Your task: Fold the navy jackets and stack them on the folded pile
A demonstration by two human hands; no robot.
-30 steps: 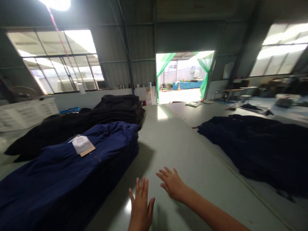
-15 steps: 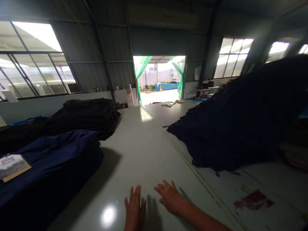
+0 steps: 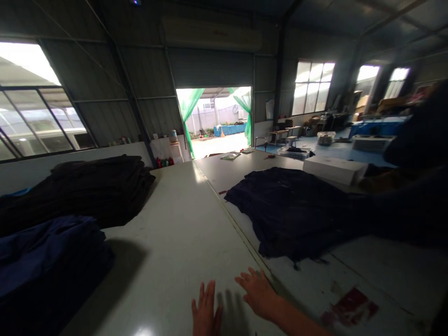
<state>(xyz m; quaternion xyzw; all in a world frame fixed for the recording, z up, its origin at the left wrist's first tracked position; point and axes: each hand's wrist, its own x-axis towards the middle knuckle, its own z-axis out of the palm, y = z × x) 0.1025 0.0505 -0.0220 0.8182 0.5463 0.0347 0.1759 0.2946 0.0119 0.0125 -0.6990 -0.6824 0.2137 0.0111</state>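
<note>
My left hand (image 3: 206, 310) is low in the view over the pale table (image 3: 175, 242), fingers apart and holding nothing. To its right, my right hand (image 3: 258, 290) hovers or rests near the seam in the tabletop, fingers spread and empty. Dark navy cloth (image 3: 294, 210) lies spread on the table beyond my right hand, one part of it raised at the right edge. A folded navy stack (image 3: 52, 261) sits at the left, with a black stack of cloth (image 3: 105, 186) behind it.
A white box (image 3: 334, 169) stands behind the navy cloth. Papers (image 3: 231, 156) lie at the table's far end. Red marks (image 3: 353, 305) show on the table at lower right. Beyond are baskets (image 3: 296, 152) and an open doorway (image 3: 217, 140) with green curtains.
The view has turned to the right. The raised navy cloth has dropped and moved right, uncovering the white box and the room behind. Both my hands remain spread and empty.
</note>
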